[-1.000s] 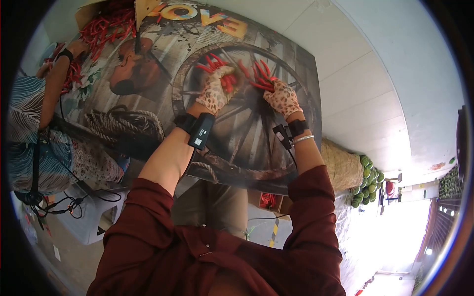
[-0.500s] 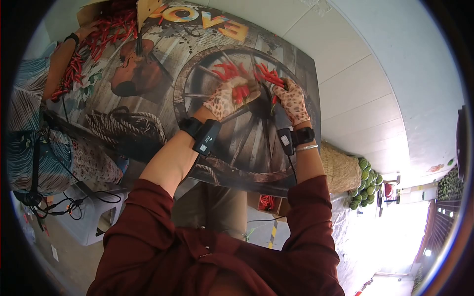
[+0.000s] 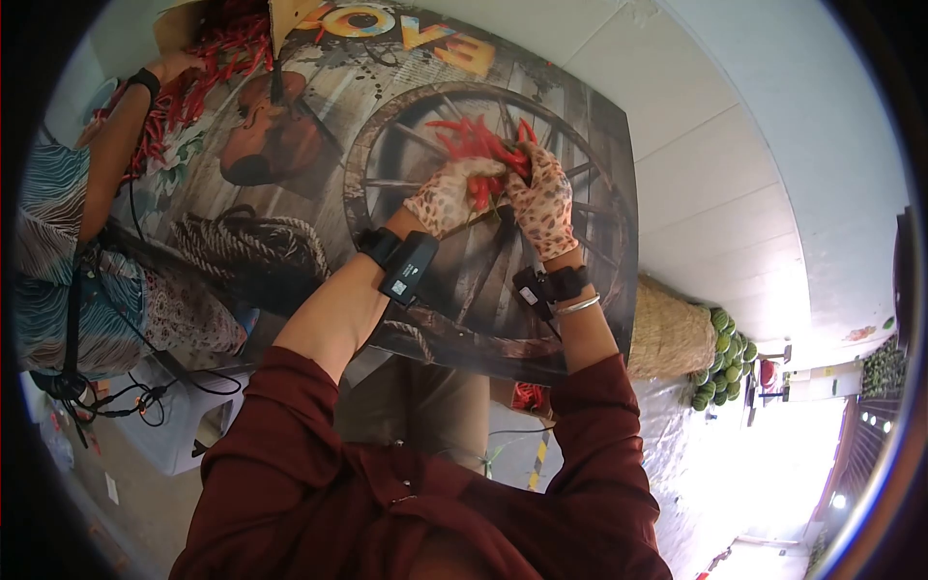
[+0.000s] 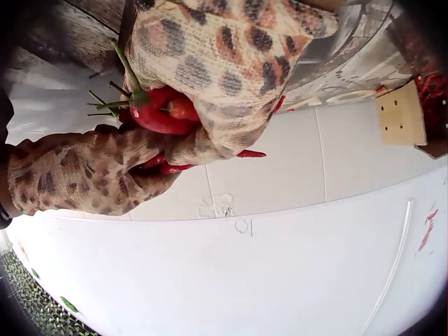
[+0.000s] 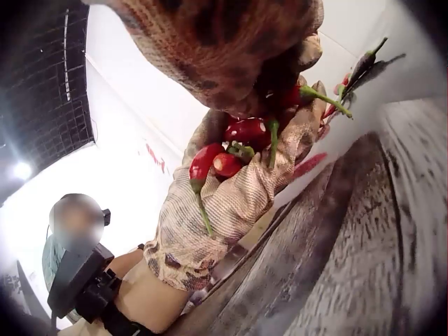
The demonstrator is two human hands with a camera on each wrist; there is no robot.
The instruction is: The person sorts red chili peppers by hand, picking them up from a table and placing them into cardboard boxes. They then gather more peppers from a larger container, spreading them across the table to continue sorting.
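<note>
Left gloved hand [image 3: 450, 197] holds red chili peppers [image 3: 469, 138], fingers curled round; right gloved hand [image 3: 544, 203], touching left, pinches more chilies [image 3: 526, 131]. All held above wheel-print table [image 3: 601, 130], tips away from person.

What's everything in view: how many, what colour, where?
printed table: one, brown-grey, centre
chillies: several, red, held above the table
chilli pile: one, red, table's far left
cardboard box: one, tan, at that pile
more chillies: several, red, below table edge
sack: one, tan, right of table
round fruits: many, green, beside sack
stool: one, pale, lower left
other person: one, blue-patterned, left
wrist cameras: two, black, one per wrist
left hand: one, spotted-gloved, holding chillies
right hand: one, spotted-gloved, holding chillies
</note>
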